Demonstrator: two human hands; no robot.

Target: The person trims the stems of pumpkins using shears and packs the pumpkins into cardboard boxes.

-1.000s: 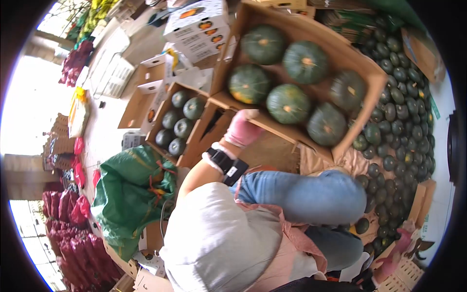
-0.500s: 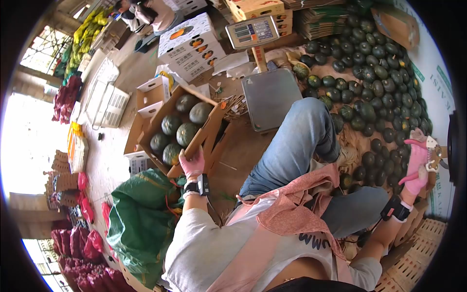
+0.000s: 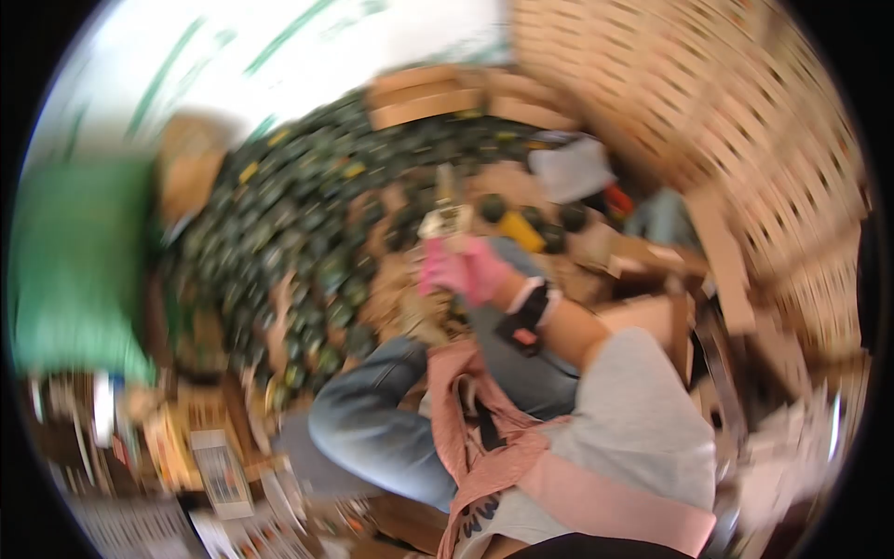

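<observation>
My right hand (image 3: 466, 272), in a pink glove with a black band at the wrist, is held out over my lap near the middle of the view. Its fingers are closed around a pale metal tool (image 3: 445, 220) with a pointed tip; motion blur hides the tool's exact kind. Beyond the hand spreads a heap of dark green pumpkins (image 3: 279, 247), several lying loose near the tool. My left hand is out of view. Below the hand are my jeans (image 3: 372, 410) and a pink cloth (image 3: 461, 410).
Cardboard boxes (image 3: 424, 101) stand behind the heap. Tan slotted panels (image 3: 689, 102) rise at right, above open cartons (image 3: 643, 326). At far left sits a green sack (image 3: 79, 270). The scale's platform (image 3: 312, 456) and display (image 3: 222, 473) are at lower left.
The view has swung right toward the pumpkin heap and blurred. My left hand, earlier on the edge of a carton of pumpkins, has left the view. My right hand now appears near the middle.
</observation>
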